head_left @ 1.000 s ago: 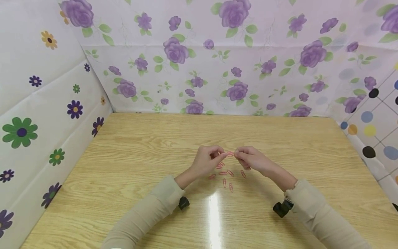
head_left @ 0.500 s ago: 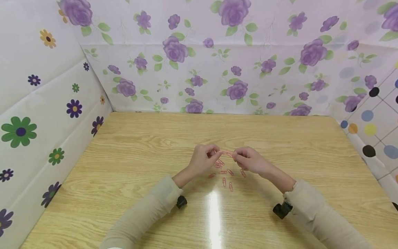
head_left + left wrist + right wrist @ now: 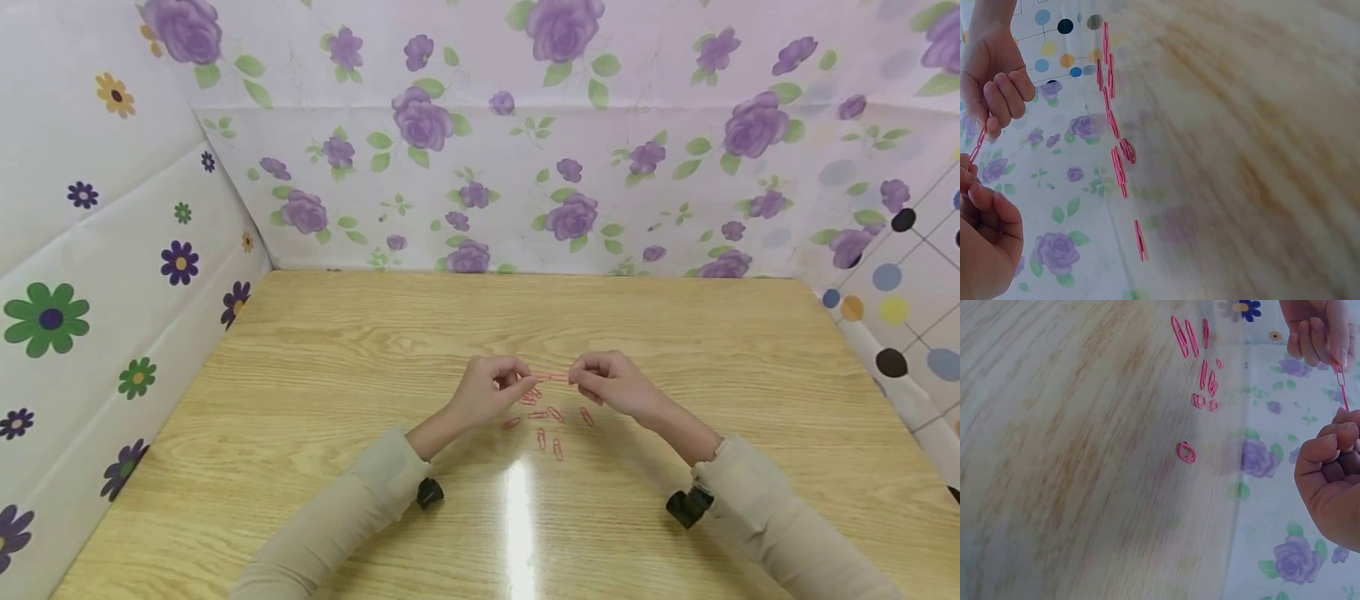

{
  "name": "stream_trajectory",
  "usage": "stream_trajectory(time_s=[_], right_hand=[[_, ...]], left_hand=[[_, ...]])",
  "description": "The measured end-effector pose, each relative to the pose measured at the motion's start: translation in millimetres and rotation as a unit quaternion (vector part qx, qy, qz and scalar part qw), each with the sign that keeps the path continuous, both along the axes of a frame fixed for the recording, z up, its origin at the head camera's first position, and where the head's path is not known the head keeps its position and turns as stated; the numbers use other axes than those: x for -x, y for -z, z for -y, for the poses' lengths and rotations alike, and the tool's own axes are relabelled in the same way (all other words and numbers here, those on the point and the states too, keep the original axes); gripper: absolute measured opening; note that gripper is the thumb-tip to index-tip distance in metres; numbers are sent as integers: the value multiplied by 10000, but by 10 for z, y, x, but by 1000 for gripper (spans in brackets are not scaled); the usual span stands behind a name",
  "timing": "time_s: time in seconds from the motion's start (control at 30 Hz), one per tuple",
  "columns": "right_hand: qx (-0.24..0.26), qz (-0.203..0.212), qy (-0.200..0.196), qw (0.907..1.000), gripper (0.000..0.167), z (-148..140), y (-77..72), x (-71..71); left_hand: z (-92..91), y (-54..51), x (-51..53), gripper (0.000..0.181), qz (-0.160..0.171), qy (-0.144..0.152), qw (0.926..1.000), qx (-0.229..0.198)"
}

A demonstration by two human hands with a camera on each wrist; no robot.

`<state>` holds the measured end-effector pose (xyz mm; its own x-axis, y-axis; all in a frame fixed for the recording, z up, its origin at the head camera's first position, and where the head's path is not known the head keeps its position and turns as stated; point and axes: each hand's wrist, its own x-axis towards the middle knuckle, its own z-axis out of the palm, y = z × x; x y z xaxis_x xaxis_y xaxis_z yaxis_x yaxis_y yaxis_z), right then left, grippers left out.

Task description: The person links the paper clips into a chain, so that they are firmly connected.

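Note:
Two linked pink paper clips (image 3: 558, 377) stretch between the hands above the table. My left hand (image 3: 487, 390) pinches one end between thumb and fingertips, and my right hand (image 3: 617, 385) pinches the other. In the right wrist view the link between the clips (image 3: 1343, 387) shows, held by the left hand (image 3: 1319, 331) above and the right hand (image 3: 1332, 478) below. The left wrist view shows the same pink clips (image 3: 979, 144) at its left edge. Several loose pink clips (image 3: 557, 450) lie on the table below and beside the hands.
The wooden table (image 3: 360, 333) has a flower-patterned cloth (image 3: 495, 192) upright behind it. Patterned cloths also stand at the left (image 3: 90, 250) and right sides. A black wrist camera (image 3: 430, 493) sits under the left cuff, another (image 3: 688, 506) under the right.
Both hands have come slightly nearer the body. In the last half second the right hand has moved right and the left hand a little left, and the pink clips between them lie straighter.

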<state>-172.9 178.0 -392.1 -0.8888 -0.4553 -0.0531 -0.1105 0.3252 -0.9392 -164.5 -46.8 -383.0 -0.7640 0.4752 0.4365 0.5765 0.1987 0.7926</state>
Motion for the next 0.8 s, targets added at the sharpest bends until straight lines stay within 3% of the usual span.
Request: stream_trajectory(time_s=[0.3, 0.67, 0.8], right_hand=[[-27, -138, -103, 9998, 19, 24, -39, -19], [-16, -177, -129, 9998, 20, 52, -47, -23], [48, -183, -188, 9996, 23, 68, -37, -21]], left_hand=[[51, 279, 165, 7, 926, 126, 9954, 192], [-22, 281, 197, 29, 1101, 664, 9899, 594], [-53, 284, 204, 27, 1142, 841, 9872, 726]])
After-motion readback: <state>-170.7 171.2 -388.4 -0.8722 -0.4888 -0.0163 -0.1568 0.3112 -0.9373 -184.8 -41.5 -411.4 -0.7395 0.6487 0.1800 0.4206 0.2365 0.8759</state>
